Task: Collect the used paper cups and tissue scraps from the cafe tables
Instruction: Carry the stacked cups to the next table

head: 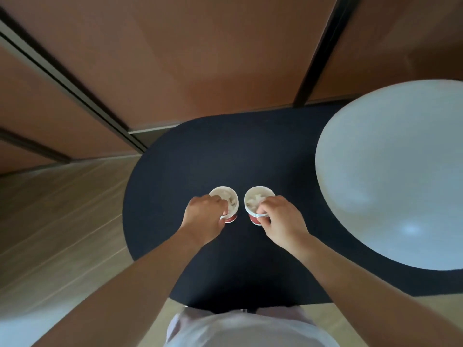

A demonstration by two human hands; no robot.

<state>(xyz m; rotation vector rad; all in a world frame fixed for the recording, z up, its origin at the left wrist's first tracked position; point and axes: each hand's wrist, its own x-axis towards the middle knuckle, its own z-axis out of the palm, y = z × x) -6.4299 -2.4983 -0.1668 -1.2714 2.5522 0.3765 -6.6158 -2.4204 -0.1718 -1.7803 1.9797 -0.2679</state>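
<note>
L cup (229,205) and R cup (253,196), both paper, stand upright on the dark oval counter (200,151), side by side near its middle; close, but not touching; each is white inside w/ a red band low on the wall. Each holds crumpled white tissue scraps (225,196), lying below the rim.

L hand (204,217) comes in from the near side and grips the L cup; its fingers (220,204) curl over the near rim, tips at or just inside the mouth; the hand hides the cup's near-left wall. R hand (283,219) grips the R cup much the same way; its fingers (264,209) hook over the near rim, thumb against the red wall below. Can't tell whether either cup's base is off the counter. Both forearms are bare, reaching fwd from the bottom corners.

On the right a white round top (390,171) overlaps the counter's right end, apart from the cups. Behind the counter are brown wall panels (200,58) w/ dark strips between them; pale wood floor (62,209) on the left. The person's light garment (250,331) shows at bottom centre.
</note>
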